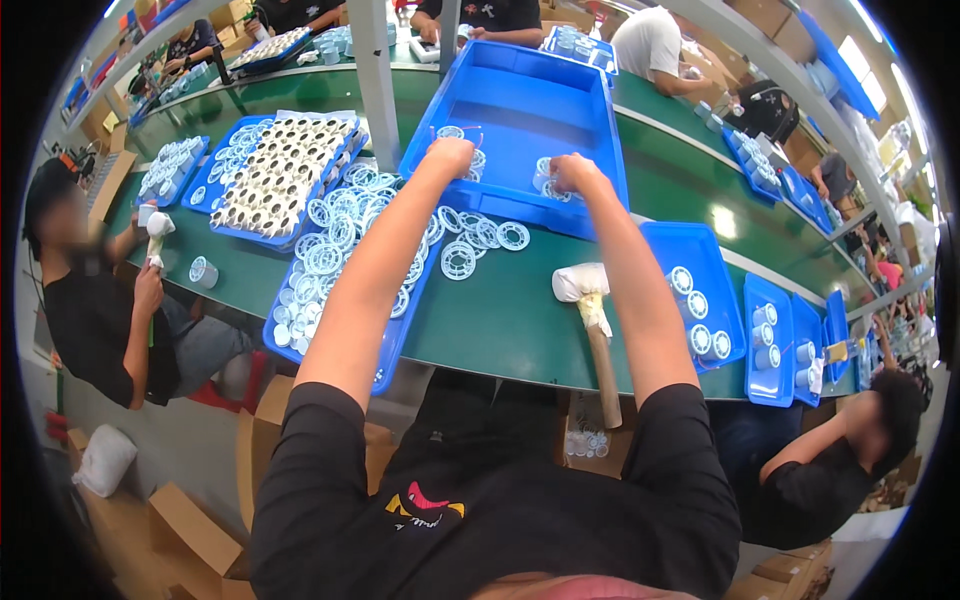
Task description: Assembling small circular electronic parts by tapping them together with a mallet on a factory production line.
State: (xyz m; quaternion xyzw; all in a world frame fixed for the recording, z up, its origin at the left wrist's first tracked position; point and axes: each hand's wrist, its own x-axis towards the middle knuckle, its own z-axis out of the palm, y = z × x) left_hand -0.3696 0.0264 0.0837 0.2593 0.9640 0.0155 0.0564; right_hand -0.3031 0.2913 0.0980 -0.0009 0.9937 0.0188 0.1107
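Observation:
Both arms reach forward to a large blue tray [520,85] at the back of the green bench. My left hand [452,157] is closed at the tray's near left side, its fingers round a clear plastic part [450,132] with a ring-shaped top. Another clear part [477,163] is beside that hand, and thin red wire shows near it. My right hand [577,174] is closed on a clear plastic part [545,178] at the near right side. The fingertips of both hands are partly hidden. Below my right forearm lies a mallet [600,345] with a cloth-wrapped head.
Loose clear plastic rings [458,260] lie left of centre, beside a blue tray [385,350] heaped with rings and small caps. A moulded pulp tray [285,175] is further left. Blue trays with clear cups [690,305] stand right. People sit at both sides; a metal post [372,80] rises behind.

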